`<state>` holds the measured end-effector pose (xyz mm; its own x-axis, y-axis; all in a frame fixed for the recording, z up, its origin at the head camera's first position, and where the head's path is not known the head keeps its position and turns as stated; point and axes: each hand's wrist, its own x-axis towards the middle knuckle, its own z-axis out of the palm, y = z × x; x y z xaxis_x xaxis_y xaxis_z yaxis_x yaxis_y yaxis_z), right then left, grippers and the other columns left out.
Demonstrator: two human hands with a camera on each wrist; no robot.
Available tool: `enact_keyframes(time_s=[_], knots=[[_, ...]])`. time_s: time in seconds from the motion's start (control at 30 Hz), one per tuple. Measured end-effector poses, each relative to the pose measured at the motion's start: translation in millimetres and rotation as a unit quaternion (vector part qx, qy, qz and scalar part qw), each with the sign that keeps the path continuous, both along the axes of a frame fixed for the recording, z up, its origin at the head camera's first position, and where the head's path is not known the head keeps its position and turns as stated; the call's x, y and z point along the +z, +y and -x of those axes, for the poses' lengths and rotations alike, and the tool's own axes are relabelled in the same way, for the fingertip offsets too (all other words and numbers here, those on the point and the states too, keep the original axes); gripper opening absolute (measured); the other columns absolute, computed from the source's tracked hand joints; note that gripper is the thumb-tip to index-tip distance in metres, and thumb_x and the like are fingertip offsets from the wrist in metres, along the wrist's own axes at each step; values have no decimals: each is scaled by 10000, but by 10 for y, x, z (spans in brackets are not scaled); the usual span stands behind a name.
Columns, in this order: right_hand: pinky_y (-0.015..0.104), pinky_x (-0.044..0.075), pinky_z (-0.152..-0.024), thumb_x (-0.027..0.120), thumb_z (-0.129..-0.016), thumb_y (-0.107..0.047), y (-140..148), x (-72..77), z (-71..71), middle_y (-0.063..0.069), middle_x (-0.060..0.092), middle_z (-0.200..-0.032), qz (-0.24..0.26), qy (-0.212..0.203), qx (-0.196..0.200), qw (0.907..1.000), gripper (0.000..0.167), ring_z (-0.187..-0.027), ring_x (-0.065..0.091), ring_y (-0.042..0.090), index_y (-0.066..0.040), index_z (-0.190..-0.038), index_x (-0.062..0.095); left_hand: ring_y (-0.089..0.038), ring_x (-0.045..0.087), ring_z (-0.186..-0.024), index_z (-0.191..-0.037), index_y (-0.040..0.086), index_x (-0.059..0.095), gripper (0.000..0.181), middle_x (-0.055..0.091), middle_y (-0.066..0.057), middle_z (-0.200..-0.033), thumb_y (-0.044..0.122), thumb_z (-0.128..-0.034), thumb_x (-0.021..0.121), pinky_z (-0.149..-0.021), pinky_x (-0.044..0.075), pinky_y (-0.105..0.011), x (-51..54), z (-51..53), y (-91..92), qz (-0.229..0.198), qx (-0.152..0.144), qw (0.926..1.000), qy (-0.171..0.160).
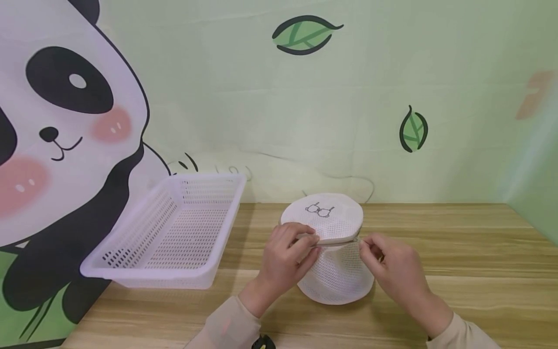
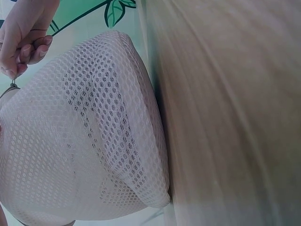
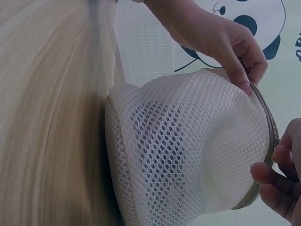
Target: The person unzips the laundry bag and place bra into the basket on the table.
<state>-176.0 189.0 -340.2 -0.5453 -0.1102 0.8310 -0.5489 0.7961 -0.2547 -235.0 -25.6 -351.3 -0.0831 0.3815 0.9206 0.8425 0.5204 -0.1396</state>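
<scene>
A white mesh laundry bag (image 1: pixel 337 276) stands upright on the wooden table, its round lid (image 1: pixel 340 208) printed with a small pair of glasses. A beige zipper (image 3: pixel 269 120) runs around the lid's edge. My left hand (image 1: pixel 287 249) grips the rim at the front left, thumb below and fingers over the edge. On the right side of the rim, my right hand (image 1: pixel 396 264) pinches the zipper pull (image 2: pixel 13 84) between thumb and finger. Darker patches show through the mesh in both wrist views; I cannot tell whether anything lies inside.
A white plastic basket (image 1: pixel 205 274) with slotted walls stands to the left of the bag. Behind the wooden table (image 1: pixel 471 242) hangs a green backdrop with a panda and leaves. A small black object (image 1: pixel 263 342) shows by my left sleeve.
</scene>
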Motion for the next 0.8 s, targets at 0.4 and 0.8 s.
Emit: enact_keyframes(time_s=[0.4,0.8], knots=[[91,395,-466,664,-771,-6,40,4,20,-103,562,-556,60,-113,-129,9998,124,-503,445,-62,-105,-706,627,-184,637,-856,-857,99,677,106,659,-35,-938,150,-787,738,-715,500,-294,5,9,-7,-47,-61,10000,14],[95,396,-473,663,-785,-22,84,-4,42,-90,568,-567,118,-214,-296,9993,115,-511,451,-53,-105,-712,632,-187,641,-856,-855,97,676,109,663,-38,-931,149,-786,742,-749,517,-313,10,15,-16,-76,-48,10000,22]])
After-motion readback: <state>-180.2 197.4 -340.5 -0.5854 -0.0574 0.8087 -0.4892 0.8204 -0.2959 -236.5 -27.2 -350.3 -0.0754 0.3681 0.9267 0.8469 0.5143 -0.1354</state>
